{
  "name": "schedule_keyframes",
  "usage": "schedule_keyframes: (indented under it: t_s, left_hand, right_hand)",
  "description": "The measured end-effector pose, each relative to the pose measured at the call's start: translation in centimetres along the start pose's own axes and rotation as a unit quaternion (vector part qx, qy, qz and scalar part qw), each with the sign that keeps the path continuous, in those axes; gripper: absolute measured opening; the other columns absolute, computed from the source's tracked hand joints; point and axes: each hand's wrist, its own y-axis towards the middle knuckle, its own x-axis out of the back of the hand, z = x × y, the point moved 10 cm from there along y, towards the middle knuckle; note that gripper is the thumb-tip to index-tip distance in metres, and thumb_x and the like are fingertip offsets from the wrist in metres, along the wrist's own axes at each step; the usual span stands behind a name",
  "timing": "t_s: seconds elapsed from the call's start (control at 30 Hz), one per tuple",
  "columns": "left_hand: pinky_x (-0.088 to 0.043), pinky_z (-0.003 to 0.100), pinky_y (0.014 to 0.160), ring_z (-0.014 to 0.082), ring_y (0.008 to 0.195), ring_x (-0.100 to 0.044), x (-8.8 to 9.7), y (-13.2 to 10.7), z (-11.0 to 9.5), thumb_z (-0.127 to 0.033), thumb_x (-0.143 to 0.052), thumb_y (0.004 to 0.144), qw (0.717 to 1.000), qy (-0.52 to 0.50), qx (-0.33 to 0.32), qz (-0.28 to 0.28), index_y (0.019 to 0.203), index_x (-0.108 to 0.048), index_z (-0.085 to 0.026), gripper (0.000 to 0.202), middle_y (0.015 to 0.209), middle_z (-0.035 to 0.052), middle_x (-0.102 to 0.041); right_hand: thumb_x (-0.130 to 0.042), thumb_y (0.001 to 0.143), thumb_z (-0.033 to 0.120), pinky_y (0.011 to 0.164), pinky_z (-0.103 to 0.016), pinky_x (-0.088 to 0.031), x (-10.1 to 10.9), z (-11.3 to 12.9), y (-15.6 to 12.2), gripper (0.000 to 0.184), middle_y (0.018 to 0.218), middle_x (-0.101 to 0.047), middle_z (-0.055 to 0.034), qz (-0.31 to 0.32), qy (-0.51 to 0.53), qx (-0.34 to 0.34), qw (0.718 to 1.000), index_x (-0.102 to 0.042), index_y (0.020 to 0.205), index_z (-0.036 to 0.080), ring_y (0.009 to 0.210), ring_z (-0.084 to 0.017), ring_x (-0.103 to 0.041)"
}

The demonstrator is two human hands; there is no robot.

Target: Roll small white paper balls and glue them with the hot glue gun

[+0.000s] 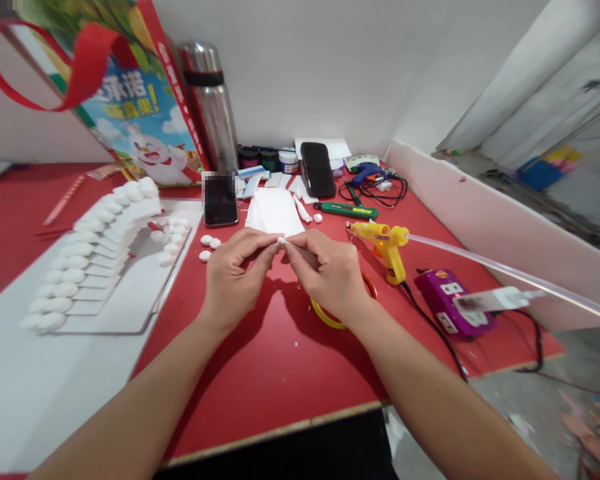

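Note:
Above the middle of the red table, my left hand [235,277] and my right hand [326,270] meet, fingertips pinched together on a small white lump [281,241] that looks like soft clay. My fingers cover most of it. Several flattened white discs [206,255] lie just left of my left hand. Further left, a white curved staircase model [115,290] stands on a board, with rows of white rounded pieces along its outer edge and more beside its inner curve. Partly under my right hand rests a yellow ring [327,317], which looks like a tape roll.
On the right are a yellow glue gun [383,243] with a long clear stick and a purple power strip [453,303]. A green utility knife [347,211], a phone [221,208], a black case [318,170] and white scraps lie behind my hands. A steel thermos [215,117] and gift bag [145,120] stand back left.

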Motion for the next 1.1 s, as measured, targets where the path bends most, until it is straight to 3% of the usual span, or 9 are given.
schedule_keyframes:
  t_s: [0.1,0.23,0.3,0.37,0.53,0.77,0.93,1.1]
  left_hand:
    - [-0.053,0.023,0.070,0.0119,0.077,-0.066,0.2,0.0,0.3,-0.014,-0.069,0.094,1.000,0.005,0.012,-0.015,0.099,-0.079,-0.018,0.012,0.089,0.0027,-0.074]
    - [-0.056,0.024,0.069,0.0132,0.076,-0.070,0.3,0.1,1.5,-0.020,-0.071,0.093,0.998,-0.034,0.058,-0.014,0.098,-0.079,-0.018,0.010,0.090,0.0033,-0.076]
    - [-0.059,0.026,0.073,0.0154,0.081,-0.072,0.2,0.0,1.7,-0.022,-0.072,0.092,0.997,-0.040,0.065,-0.009,0.097,-0.080,-0.019,0.009,0.092,0.0040,-0.077]
    - [-0.060,0.029,0.078,0.0169,0.085,-0.073,0.0,0.1,1.7,-0.022,-0.072,0.093,0.998,-0.033,0.058,0.000,0.097,-0.081,-0.020,0.010,0.094,0.0045,-0.077]
    - [-0.059,0.030,0.081,0.0172,0.085,-0.072,-0.3,0.1,1.6,-0.019,-0.070,0.093,0.999,-0.016,0.043,0.018,0.098,-0.081,-0.021,0.012,0.094,0.0048,-0.078]
    - [-0.058,0.028,0.079,0.0165,0.084,-0.072,-0.2,0.1,1.6,-0.018,-0.071,0.092,0.997,-0.038,0.063,0.014,0.096,-0.081,-0.019,0.011,0.092,0.0044,-0.078]
    - [-0.059,0.028,0.078,0.0168,0.085,-0.073,-0.1,0.0,1.8,-0.018,-0.073,0.090,0.996,-0.041,0.076,0.004,0.096,-0.081,-0.019,0.010,0.094,0.0046,-0.079]
    - [-0.058,0.028,0.075,0.0164,0.082,-0.072,-0.2,-0.3,1.8,-0.019,-0.073,0.090,0.995,-0.036,0.088,-0.018,0.096,-0.081,-0.019,0.010,0.092,0.0045,-0.079]
  right_hand:
    - [-0.067,0.095,0.037,0.053,-0.023,-0.048,-0.7,-1.7,0.1,0.020,0.076,-0.075,-0.0025,0.017,0.156,-0.106,0.982,-0.066,0.088,0.018,0.051,-0.010,-0.062]
    - [-0.064,0.096,0.045,0.058,-0.029,-0.059,-3.1,-3.5,-0.2,0.028,0.080,-0.077,-0.0060,0.086,0.405,-0.258,0.873,-0.060,0.092,0.018,0.058,-0.016,-0.071]
    - [-0.063,0.097,0.046,0.058,-0.031,-0.061,-3.9,-3.9,-0.6,0.029,0.079,-0.076,-0.0066,0.116,0.457,-0.310,0.826,-0.061,0.095,0.017,0.059,-0.017,-0.071]
    - [-0.064,0.096,0.042,0.053,-0.027,-0.058,-4.4,-4.2,-1.0,0.026,0.078,-0.076,-0.0063,0.137,0.478,-0.343,0.797,-0.063,0.097,0.016,0.056,-0.015,-0.067]
    - [-0.079,0.086,0.031,0.045,-0.017,-0.038,-4.7,-4.2,-1.2,0.024,0.076,-0.070,-0.0018,0.151,0.522,-0.346,0.765,-0.065,0.094,0.013,0.051,-0.005,-0.049]
    - [-0.090,0.074,0.034,0.048,-0.018,-0.034,-4.3,-4.3,-0.9,0.037,0.072,-0.068,0.0001,0.142,0.481,-0.334,0.798,-0.063,0.086,0.013,0.051,-0.003,-0.046]
    - [-0.085,0.078,0.038,0.046,-0.020,-0.032,-3.2,-4.5,-0.3,0.033,0.068,-0.070,0.0009,0.099,0.375,-0.287,0.876,-0.062,0.083,0.015,0.047,-0.004,-0.044]
    - [-0.077,0.083,0.031,0.053,-0.023,-0.040,-1.3,-4.0,-0.1,0.022,0.064,-0.068,0.0006,-0.003,0.209,-0.211,0.955,-0.061,0.077,0.018,0.055,-0.009,-0.055]
